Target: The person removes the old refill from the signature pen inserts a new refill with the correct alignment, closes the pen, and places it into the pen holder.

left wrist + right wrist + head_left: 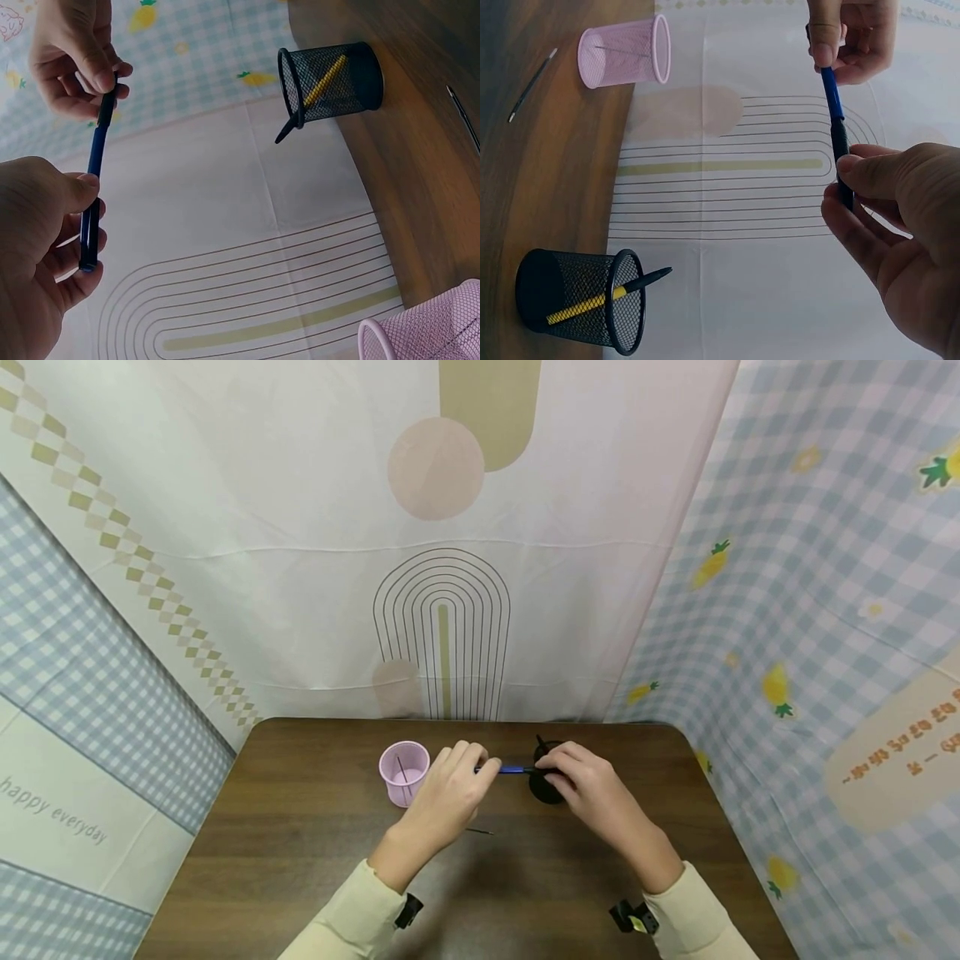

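Observation:
A blue pen (513,769) with a dark grip section is held lengthwise between both hands, above the table. My left hand (453,785) grips its blue barrel with thumb and curled fingers. At the dark end, the thumb and fingers of my right hand (592,789) pinch the pen. Behind the right hand in the head view stands a black mesh pen cup (577,259), holding a yellow and black pen (592,304). The pink mesh cup (403,777) is just left of my left hand, with a thin dark stick (622,51) inside.
A thin pen refill (532,84) lies on the brown wooden table (300,827), partly hidden by the left hand in the head view. A patterned cloth (315,610) hangs along the table's back edge, and checked cloth (750,610) hangs at the right.

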### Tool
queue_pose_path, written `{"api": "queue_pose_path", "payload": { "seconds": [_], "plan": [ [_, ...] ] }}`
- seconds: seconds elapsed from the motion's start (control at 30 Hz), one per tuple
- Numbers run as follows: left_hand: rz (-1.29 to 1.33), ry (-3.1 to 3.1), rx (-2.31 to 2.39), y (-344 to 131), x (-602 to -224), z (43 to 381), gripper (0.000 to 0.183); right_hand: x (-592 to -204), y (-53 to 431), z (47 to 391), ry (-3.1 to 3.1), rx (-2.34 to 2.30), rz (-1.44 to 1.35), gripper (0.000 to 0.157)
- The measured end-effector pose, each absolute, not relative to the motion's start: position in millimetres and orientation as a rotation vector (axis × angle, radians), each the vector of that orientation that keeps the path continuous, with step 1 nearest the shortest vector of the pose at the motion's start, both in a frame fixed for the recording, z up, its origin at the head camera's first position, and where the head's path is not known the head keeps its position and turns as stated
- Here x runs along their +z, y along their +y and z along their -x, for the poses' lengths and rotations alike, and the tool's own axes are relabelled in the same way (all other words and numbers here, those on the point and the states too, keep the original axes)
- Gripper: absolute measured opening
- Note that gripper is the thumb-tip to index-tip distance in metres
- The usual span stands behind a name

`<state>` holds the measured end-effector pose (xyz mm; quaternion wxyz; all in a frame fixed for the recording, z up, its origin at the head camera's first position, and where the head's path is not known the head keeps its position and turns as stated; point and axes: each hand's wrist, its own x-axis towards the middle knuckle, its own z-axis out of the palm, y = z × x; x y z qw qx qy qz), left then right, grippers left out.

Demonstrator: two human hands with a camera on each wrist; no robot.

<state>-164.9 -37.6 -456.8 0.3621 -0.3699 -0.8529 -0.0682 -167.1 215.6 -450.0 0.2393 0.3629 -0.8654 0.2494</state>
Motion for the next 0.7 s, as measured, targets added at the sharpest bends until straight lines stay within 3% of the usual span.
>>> {"api": "queue_pose_path", "payload": {
  "seconds": [0.23, 0.7],
  "plan": [
    [0.953, -2.206, -0.209, -39.9, -459.0, 166.6, 0.025, -451.7, 217.8, 167.4, -2.364, 0.748, -0.987, 0.034],
    [0.944, -2.192, -0.255, -42.0, -461.8, 167.7, 0.016, -454.7, 220.2, 166.6, -2.363, 0.857, -0.907, 0.029]
  ]
}}
